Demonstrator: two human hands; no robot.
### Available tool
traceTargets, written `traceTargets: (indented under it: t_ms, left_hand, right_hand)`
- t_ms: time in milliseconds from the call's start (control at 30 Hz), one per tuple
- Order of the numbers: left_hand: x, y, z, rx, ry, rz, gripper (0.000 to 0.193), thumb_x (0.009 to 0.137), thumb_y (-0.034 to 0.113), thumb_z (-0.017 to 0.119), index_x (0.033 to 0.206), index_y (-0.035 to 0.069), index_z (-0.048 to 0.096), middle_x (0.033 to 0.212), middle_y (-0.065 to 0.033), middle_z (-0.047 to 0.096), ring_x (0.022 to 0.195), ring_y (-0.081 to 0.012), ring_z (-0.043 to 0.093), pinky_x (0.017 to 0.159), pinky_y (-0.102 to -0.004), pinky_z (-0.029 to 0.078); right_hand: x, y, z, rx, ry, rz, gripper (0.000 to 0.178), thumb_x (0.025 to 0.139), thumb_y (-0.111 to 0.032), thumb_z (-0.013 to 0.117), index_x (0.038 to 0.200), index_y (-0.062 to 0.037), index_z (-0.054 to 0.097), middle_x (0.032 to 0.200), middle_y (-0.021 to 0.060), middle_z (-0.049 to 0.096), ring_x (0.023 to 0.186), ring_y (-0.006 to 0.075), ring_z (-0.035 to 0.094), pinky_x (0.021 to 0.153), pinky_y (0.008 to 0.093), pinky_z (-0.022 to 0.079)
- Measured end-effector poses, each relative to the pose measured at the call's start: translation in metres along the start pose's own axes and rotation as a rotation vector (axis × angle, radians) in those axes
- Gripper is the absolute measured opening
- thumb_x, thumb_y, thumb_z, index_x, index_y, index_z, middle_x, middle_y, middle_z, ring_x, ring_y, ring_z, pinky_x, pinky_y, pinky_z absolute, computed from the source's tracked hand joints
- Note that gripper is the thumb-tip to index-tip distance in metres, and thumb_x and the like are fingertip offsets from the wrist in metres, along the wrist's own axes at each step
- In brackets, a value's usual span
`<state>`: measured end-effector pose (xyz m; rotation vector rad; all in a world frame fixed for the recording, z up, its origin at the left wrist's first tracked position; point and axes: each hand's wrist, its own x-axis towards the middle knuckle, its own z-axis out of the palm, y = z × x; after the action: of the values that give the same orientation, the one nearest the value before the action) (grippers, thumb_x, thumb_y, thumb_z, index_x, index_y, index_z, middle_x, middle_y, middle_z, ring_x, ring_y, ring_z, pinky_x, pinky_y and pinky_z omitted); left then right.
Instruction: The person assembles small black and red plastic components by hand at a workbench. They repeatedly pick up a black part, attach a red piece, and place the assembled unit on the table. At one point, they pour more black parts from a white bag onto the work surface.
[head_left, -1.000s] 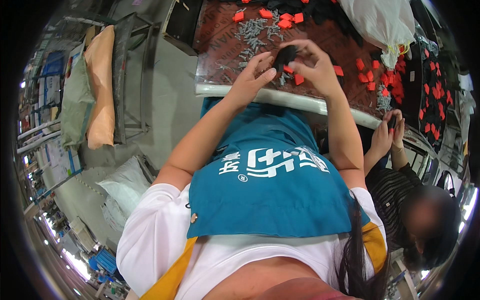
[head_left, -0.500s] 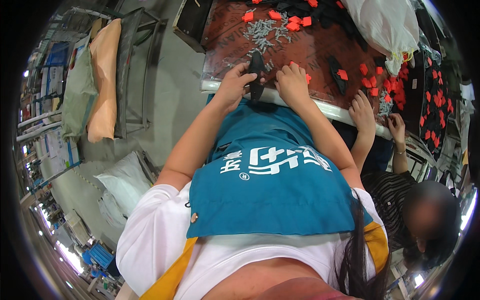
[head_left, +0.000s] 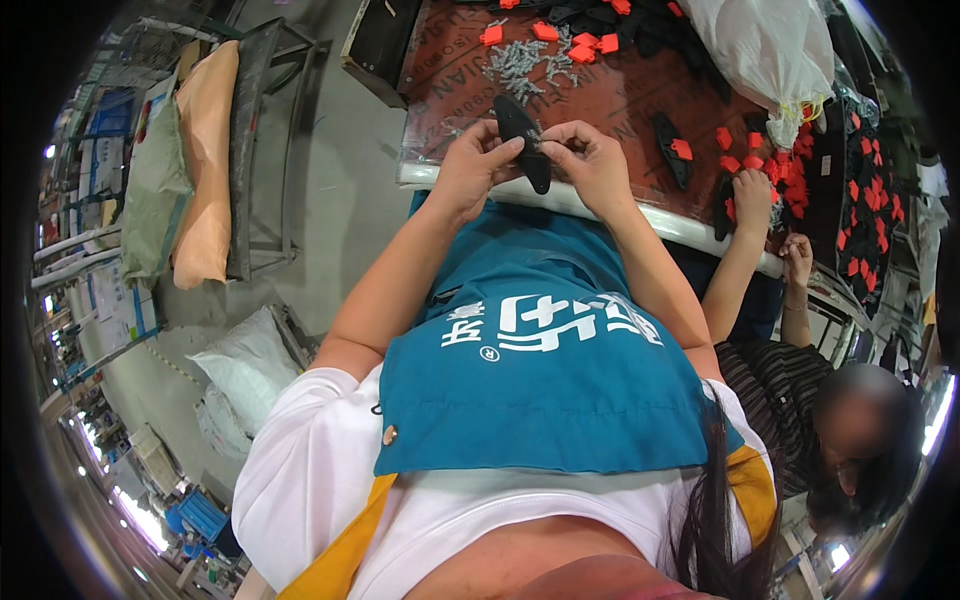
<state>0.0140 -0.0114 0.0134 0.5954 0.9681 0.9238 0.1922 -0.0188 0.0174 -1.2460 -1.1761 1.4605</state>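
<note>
My left hand (head_left: pixel 475 172) is closed on a long black plastic plate (head_left: pixel 521 140) with rounded, tapering ends and small holes. The plate is held tilted above the table's near edge. My right hand (head_left: pixel 596 170) is at the plate's right side, with thumb and forefinger pinched together. A small grey piece like a metal spring (head_left: pixel 537 137) shows at those fingertips, against the plate. Beyond the plate lies a loose heap of similar small metal springs (head_left: pixel 517 66). Several orange plastic tabs (head_left: pixel 583 47) are scattered beside the heap.
The reddish-brown table (head_left: pixel 450 100) has a white padded front edge (head_left: pixel 640 212). At right, a co-worker's hands (head_left: pixel 752 198) work near more orange tabs (head_left: pixel 785 175). A white bag (head_left: pixel 775 50) stands at the far right; black parts (head_left: pixel 640 28) lie behind. A dark box (head_left: pixel 382 50) borders the left.
The black plate has turned its broad face toward view. My right hand has come over to it from the table. Orange spots beside my right hand no longer show. The co-worker's hand has shifted right.
</note>
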Motion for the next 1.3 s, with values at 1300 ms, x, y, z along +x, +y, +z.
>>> traceTargets:
  t_ms: [1300]
  left_hand:
    - [0.026, -0.001, -0.037, -0.114, 0.22, 0.178, 0.021, 0.088, 0.013, 0.063, 0.103, 0.006, 0.051, 0.087, 0.0027, 0.054, 0.074, -0.0058, 0.048, 0.068, -0.0219, 0.043]
  right_hand:
    - [0.194, 0.031, -0.042, -1.098, 0.006, -0.551, 0.034, 0.085, -0.012, 0.062, 0.118, -0.0076, 0.054, 0.098, 0.0081, 0.065, 0.088, 0.0234, 0.06, 0.079, 0.0346, 0.048]
